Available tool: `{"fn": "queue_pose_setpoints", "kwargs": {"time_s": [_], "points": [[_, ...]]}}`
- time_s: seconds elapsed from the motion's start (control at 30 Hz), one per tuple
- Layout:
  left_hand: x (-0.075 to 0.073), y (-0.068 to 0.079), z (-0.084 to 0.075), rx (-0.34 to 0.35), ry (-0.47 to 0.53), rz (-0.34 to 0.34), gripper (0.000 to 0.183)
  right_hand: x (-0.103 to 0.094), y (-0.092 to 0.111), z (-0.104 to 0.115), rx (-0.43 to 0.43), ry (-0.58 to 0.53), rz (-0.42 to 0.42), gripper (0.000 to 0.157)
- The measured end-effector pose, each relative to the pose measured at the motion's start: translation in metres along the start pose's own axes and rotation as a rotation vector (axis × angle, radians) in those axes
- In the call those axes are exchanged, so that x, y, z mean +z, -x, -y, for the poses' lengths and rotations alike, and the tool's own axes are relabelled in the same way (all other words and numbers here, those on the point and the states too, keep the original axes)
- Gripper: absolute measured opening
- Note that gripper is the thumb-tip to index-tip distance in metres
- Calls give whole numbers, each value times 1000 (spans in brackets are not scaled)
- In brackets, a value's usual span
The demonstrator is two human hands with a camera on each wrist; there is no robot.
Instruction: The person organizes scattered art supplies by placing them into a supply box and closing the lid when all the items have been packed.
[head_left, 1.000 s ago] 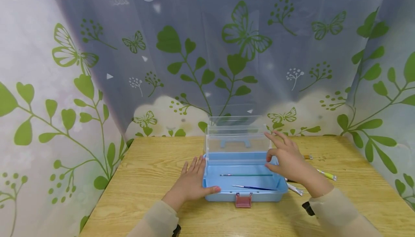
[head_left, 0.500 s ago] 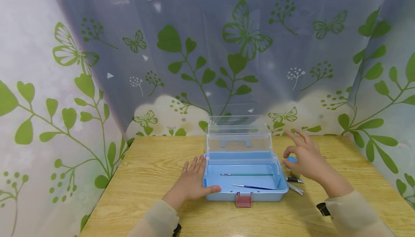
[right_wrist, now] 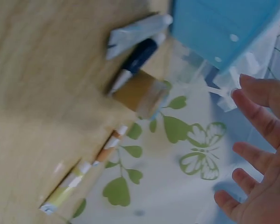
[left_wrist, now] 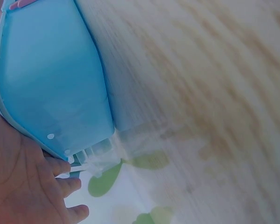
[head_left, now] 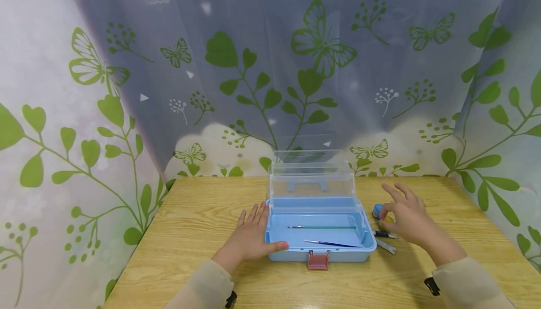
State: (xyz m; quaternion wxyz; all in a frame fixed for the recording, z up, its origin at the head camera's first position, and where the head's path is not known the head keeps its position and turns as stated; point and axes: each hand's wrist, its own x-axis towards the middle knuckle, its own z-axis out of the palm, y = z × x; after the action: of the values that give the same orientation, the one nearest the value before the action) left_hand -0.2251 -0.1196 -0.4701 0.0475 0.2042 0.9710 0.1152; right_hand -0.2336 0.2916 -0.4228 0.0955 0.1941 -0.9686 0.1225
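Note:
A light blue box [head_left: 287,255] stands on the wooden table with its clear lid [head_left: 310,184] raised. Two thin paintbrushes lie inside: a green-handled paintbrush [head_left: 327,227] farther back and a dark blue paintbrush [head_left: 334,244] near the front rim. My left hand [head_left: 245,243] rests against the box's left side, fingers straight, thumb over the front rim. To the right of the box, my right hand [head_left: 407,217] hovers with thumb and index finger close together and nothing between them. A blue-lidded jar [head_left: 377,211] stands just beside those fingertips; the right wrist view shows its brown side.
Beside the box's right end lie a dark tube [head_left: 384,235] and a white tube [head_left: 386,247]. An orange tube [right_wrist: 109,144] and a yellow tube [right_wrist: 67,186] lie farther right, hidden by my right hand in the head view. A patterned curtain [head_left: 253,65] hangs behind the table.
My right hand has moved from over the box's right end to the right, beyond its rim. The blue-lidded jar has come into sight. My left hand and both brushes have stayed put.

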Motion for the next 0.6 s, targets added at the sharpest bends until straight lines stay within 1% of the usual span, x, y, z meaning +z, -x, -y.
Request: {"fn": "queue_pose_setpoints", "kwargs": {"time_s": [0.13,0.27,0.37,0.6], "points": [[0,1,0,0,5,-2,116,9,3,-5,-3,16,-4,23],[-1,1,0,1,6,-1,117,19,6,-10,-7,26,19,28],[-1,1,0,2,7,0,117,24,8,-11,-11,23,39,29],[-1,0,0,6,-1,-1,116,35,11,-11,-37,27,47,31]]}}
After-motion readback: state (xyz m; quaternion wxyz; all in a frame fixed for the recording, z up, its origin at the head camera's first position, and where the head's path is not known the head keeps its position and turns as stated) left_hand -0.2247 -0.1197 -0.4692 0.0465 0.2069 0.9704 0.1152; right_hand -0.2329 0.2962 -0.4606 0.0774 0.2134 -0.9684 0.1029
